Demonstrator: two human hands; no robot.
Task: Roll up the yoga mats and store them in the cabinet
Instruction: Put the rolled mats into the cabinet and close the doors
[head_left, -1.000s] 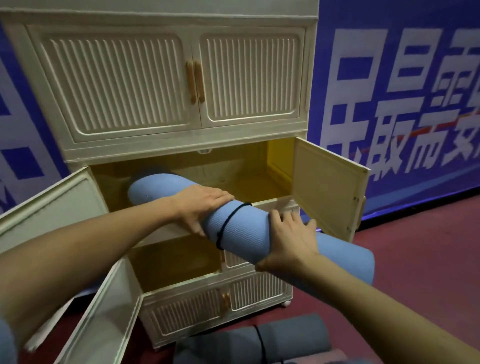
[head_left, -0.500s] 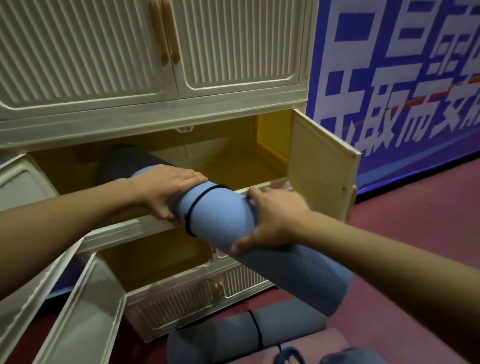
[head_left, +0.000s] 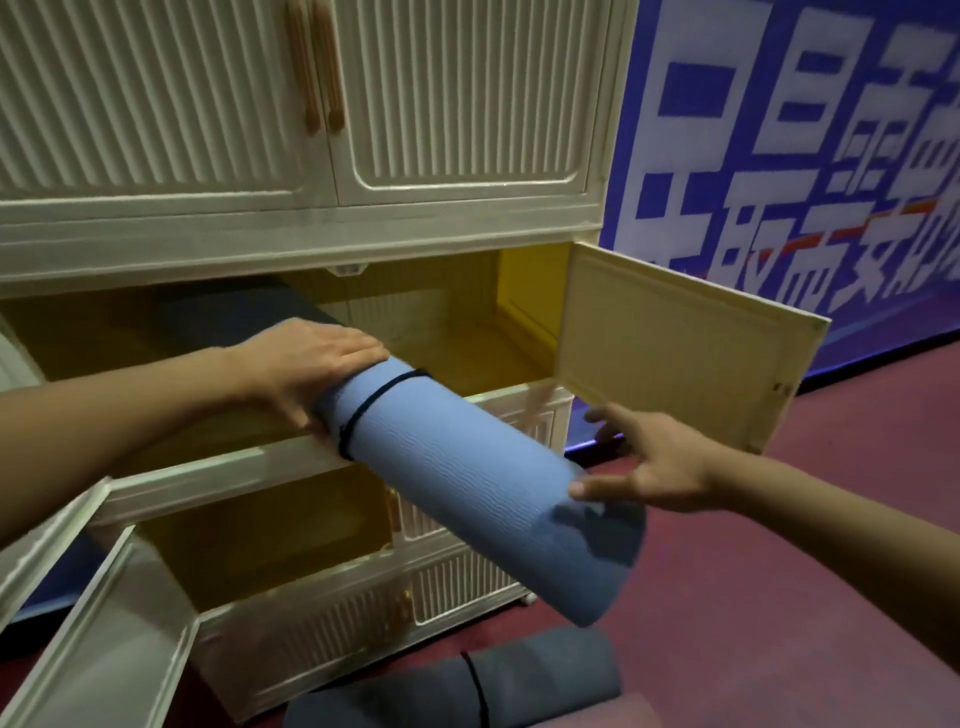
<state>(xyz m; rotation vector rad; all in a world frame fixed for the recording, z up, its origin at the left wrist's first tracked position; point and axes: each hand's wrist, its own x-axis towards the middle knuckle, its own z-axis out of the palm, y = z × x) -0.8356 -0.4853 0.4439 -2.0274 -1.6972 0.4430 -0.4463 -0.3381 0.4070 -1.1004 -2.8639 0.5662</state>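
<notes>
This looks like an indoor exercise or activity hall. A dark red, rubbery floor (head_left: 779, 597) runs to a large blue wall banner with white block characters (head_left: 779, 156). A cream plastic cabinet with ribbed doors (head_left: 457, 104) stands against the banner, and a rolled grey yoga mat (head_left: 519, 680) lies on the floor at the cabinet's front edge.

Head-worn view, close in, angled forward and down

It looks over both forearms at the cabinet (head_left: 467, 228) just beyond the left hand (head_left: 317, 364), with the right hand (head_left: 654, 462) nearer the lens.
</notes>
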